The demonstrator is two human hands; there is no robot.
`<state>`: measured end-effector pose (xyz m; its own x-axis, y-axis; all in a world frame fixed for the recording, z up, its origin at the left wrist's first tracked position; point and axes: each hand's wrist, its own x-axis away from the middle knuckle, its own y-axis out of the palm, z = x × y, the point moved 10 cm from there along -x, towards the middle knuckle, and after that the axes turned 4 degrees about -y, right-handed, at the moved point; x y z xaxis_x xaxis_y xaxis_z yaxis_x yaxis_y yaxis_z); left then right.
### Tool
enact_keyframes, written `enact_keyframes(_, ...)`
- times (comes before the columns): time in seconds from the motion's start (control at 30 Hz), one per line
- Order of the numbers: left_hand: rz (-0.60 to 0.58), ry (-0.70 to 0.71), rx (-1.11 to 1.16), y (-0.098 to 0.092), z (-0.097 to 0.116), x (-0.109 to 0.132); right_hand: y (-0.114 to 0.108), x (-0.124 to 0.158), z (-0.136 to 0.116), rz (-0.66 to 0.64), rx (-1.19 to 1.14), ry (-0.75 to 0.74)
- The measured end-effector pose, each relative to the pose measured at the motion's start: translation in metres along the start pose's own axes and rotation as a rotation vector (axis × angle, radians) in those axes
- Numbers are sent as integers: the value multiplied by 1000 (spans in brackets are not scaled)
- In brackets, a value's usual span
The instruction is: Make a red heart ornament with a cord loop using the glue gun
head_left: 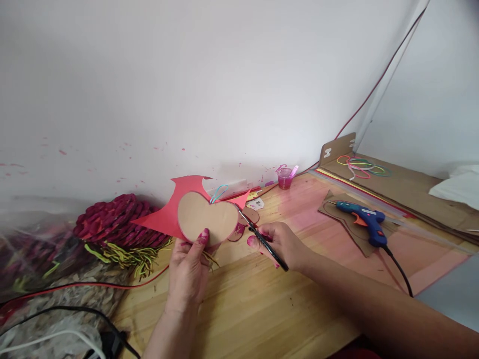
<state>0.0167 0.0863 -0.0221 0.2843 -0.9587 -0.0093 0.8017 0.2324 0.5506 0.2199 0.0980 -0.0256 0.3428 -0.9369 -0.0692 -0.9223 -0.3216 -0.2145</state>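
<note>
My left hand (189, 269) is closed on a cardboard heart (205, 218) that lies on a sheet of red paper (170, 214), and holds both up above the wooden table (262, 309). The thumb presses on the heart's lower edge. My right hand (280, 244) grips black-handled scissors (258, 235). Their blades point up and left, at the heart's right edge where the red paper sticks out.
A blue glue gun (364, 222) with a black cord lies on cardboard at the right. A pink cup (285, 178) stands by the wall. Coloured bands (361, 167) lie on a cardboard sheet far right. Dark red and yellow-green craft material (116, 224) is heaped at the left, with cables below.
</note>
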Motion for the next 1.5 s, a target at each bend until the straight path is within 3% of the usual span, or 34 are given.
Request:
enact_keyframes(0.23, -8, -7, -46, -1, -8, 1, -3, -2, 2, 9, 40, 3)
enact_keyframes(0.63, -28, 132, -104, 0, 14, -5, -3, -4, 1, -62, 92, -22)
enact_keyframes(1.17, 17, 112, -135, -9, 20, -8, 1, -5, 0, -133, 123, -64)
enact_keyframes(1.5, -1, 114, -115, -8, 23, -11, 1, -4, 10, -133, 151, 22)
